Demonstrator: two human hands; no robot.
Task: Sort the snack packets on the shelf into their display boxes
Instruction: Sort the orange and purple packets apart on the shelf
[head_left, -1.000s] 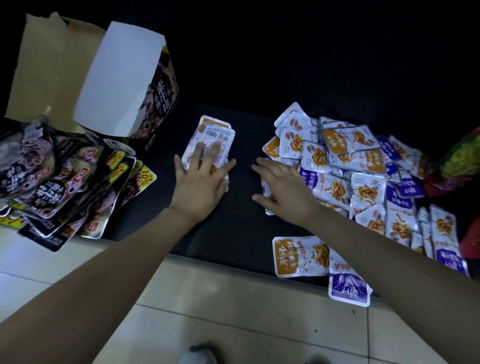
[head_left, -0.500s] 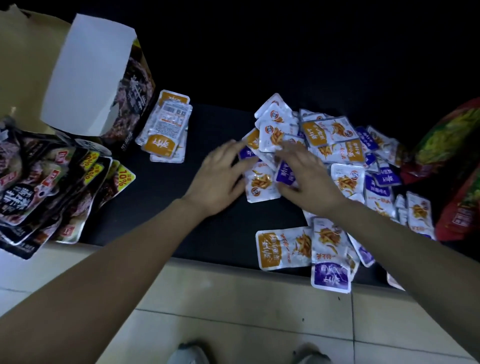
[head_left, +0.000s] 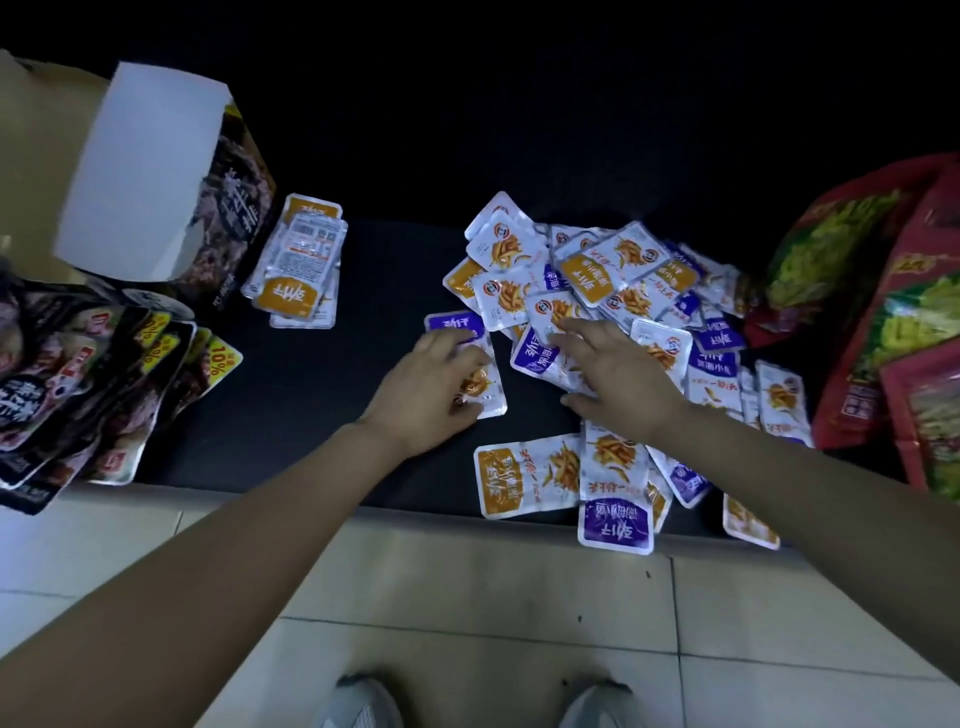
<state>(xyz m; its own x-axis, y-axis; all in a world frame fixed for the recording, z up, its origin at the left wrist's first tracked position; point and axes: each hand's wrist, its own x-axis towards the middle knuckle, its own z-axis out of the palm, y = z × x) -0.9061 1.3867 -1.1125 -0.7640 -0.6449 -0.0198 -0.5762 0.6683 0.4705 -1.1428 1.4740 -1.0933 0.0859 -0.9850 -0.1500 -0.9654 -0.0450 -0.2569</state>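
Observation:
A loose pile of small silver snack packets (head_left: 618, 280), some with orange labels and some with purple, covers the right half of the black shelf (head_left: 301, 405). My left hand (head_left: 426, 395) lies at the pile's left edge, with curled fingers and thumb pinching a purple-label packet (head_left: 457, 322). With straight fingers, my right hand (head_left: 623, 379) rests on packets in the middle of the pile. A neat stack of orange-label packets (head_left: 301, 270) lies apart at the left, next to an open display box (head_left: 156, 171).
Dark snack packets (head_left: 88, 374) fan out of the box at the far left. Large red bags (head_left: 883, 312) stand at the right. Several packets, such as one purple one (head_left: 615, 519), overhang the shelf's front edge above the tiled floor (head_left: 467, 597). My shoes show at the bottom.
My left hand left the orange stack and moved right to the pile. It now pinches a purple packet pulled slightly out to the left. My right hand slid further onto the pile.

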